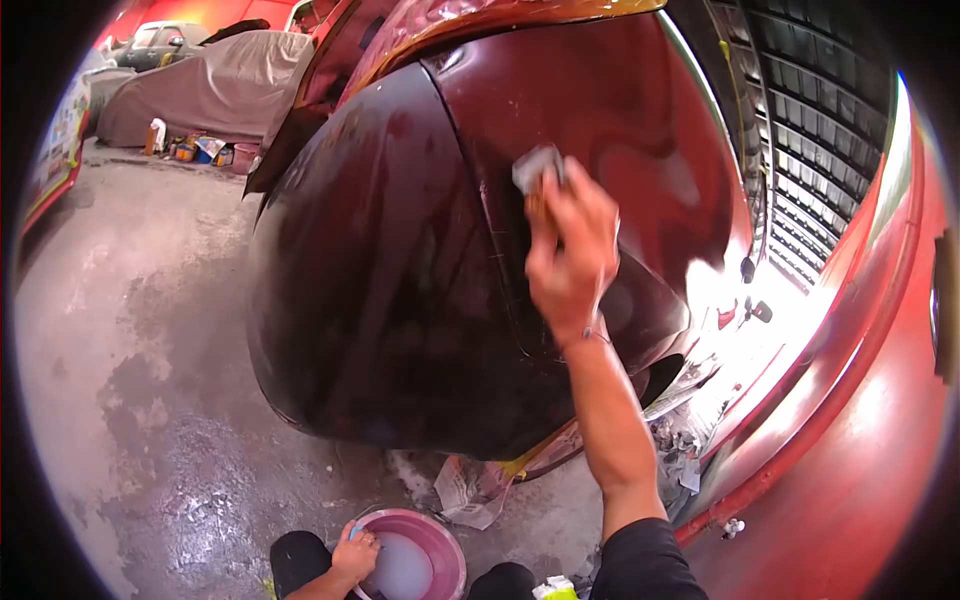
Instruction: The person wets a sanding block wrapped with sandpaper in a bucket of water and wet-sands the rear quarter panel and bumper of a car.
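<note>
My right hand (572, 235), a little blurred, is closed on a grey sanding pad (538, 168) held against the glossy dark red car panel (640, 110). To the left, past a seam, lies a duller, dark body panel (370, 260). Low in view, my left hand (355, 553) is at the left rim of a pink basin (452, 535). Its fingers are curled, with a small light-blue thing showing at them whose kind I cannot make out. Cloudy whitish water (400, 565) fills the basin.
Newspaper sheets (470, 490) lie beneath the car. A covered car (215, 85) stands at the back left, with bottles and cans (195, 150) beside it. The concrete floor (200, 480) is wet near the basin. A red wall (850, 450) runs along the right.
</note>
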Demonstrator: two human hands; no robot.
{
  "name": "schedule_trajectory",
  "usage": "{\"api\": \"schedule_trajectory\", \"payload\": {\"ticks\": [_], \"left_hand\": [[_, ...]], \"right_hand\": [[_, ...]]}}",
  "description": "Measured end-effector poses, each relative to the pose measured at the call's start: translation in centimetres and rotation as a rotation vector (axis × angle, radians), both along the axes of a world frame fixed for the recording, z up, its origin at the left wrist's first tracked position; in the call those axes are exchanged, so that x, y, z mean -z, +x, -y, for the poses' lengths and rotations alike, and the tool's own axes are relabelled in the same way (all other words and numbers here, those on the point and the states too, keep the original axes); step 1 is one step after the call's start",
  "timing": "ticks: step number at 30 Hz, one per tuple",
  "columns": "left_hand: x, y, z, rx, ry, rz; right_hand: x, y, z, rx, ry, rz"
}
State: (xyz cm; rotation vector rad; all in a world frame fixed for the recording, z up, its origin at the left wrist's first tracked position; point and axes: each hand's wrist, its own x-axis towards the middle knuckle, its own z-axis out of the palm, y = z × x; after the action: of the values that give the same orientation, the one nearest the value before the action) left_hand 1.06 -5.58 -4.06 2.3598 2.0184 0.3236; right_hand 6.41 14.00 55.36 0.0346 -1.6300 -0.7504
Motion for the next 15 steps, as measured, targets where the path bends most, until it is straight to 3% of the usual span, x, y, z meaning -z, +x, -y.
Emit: {"api": "schedule_trajectory", "payload": {"ticks": [4,7,9,11,13,15], "left_hand": [[0.7,0.1,0.4,0.011,-0.004,0.054],[0.9,-0.5,0.1,-0.011,-0.007,0.067],[0.7,-0.1,-0.1,-0.007,0.018,0.092],[1.1,0.3,0.2,-0.006,-0.006,0.082],[0.6,-0.3,-0.1,-0.012,0.007,0.061],[0.3,-0.3,0.0,0.002,0.026,0.084]], "right_hand": [[13.3,9.1,-5.5,0.153,-0.005,0.061],[12.3,8.1,-5.0,0.131,0.025,0.068],[5.6,2.9,-1.7,0.08,0.048,0.024],[3.8,0.9,0.0,0.054,-0.049,-0.03],[7.5,3.8,-1.8,0.093,-0.044,-0.004],[15.2,8.6,-4.1,0.154,-0.08,0.02]]}}
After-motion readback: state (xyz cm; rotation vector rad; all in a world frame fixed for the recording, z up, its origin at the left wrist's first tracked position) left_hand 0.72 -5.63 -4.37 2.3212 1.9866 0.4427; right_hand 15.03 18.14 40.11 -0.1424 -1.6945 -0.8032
